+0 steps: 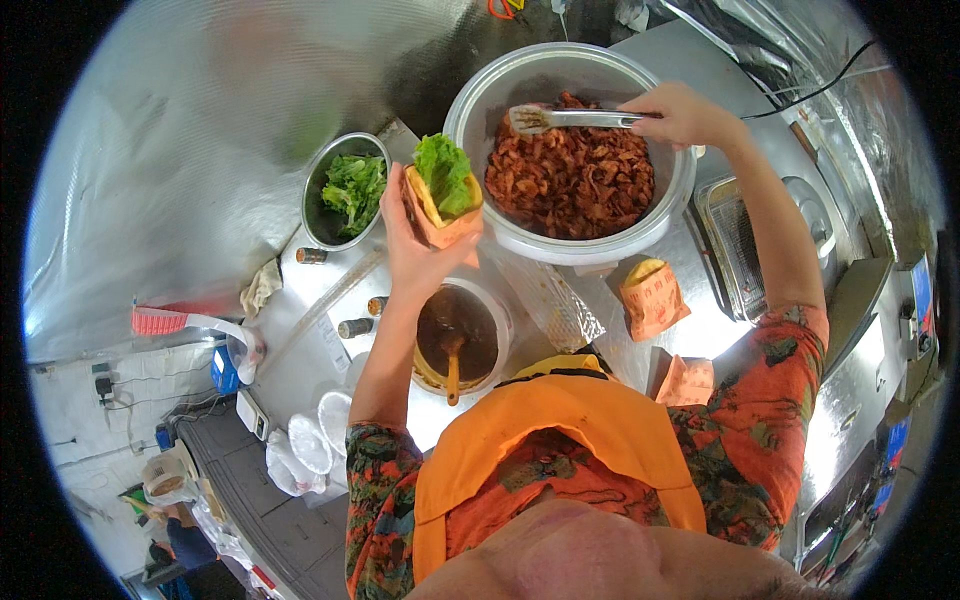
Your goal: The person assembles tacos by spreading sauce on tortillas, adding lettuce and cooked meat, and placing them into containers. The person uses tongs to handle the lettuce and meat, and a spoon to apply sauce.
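The loose short-sleeved shirt [490, 492] is orange-red with a dark green and brown patchy print, dense on both sleeves [384, 490]. Over it goes a plain orange apron [565, 405] with broad shoulder straps [431, 540]. The left hand [412, 250] and right hand [688, 115] are bare.

Food-prep kitchen: steel counter [712, 336], meat tub [600, 247], sauce pot [504, 325], lettuce bowl [315, 205].

Gap btwn tabletop bagged bread [654, 306] & wire tray [738, 245] — meat tub [585, 250] blks far end.
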### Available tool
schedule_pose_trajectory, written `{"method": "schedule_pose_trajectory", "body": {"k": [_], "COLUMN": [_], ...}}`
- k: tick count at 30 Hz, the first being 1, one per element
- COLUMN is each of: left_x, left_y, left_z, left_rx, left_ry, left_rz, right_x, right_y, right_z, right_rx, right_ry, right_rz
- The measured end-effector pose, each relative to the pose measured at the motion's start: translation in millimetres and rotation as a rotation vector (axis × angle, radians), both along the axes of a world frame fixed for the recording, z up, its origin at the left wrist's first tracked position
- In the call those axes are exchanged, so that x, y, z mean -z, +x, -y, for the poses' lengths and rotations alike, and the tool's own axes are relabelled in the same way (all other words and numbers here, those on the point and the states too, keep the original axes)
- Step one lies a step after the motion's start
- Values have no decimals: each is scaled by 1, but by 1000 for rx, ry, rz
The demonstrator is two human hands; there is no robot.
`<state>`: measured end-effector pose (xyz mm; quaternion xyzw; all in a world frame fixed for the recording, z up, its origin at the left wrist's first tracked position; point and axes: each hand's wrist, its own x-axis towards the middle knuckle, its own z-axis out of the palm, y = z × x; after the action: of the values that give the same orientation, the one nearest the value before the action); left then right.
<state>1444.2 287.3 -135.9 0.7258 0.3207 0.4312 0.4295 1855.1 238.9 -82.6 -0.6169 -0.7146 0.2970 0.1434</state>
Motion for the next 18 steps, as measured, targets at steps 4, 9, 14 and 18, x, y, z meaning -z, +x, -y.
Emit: {"method": "schedule_pose_trajectory", "body": {"k": [4, 9, 14, 18], "left_x": [1, -9, -23, -25], "left_y": [7, 21, 34, 45], "left_z": [-8, -17, -17, -22], "left_rx": [-40, -151, -237, -201], "left_ry": [20, 191, 351, 302], "left_rz": [3, -151, -274, -108], "right_x": [-30, -75, -83, -78], "right_y": [7, -29, -74, -83], "right_z": [41, 80, 83, 88], "right_rx": [148, 200, 176, 237], "right_ry": [-30, 32, -92, -129], "right_rz": [-322, -490, -644, -576]}}
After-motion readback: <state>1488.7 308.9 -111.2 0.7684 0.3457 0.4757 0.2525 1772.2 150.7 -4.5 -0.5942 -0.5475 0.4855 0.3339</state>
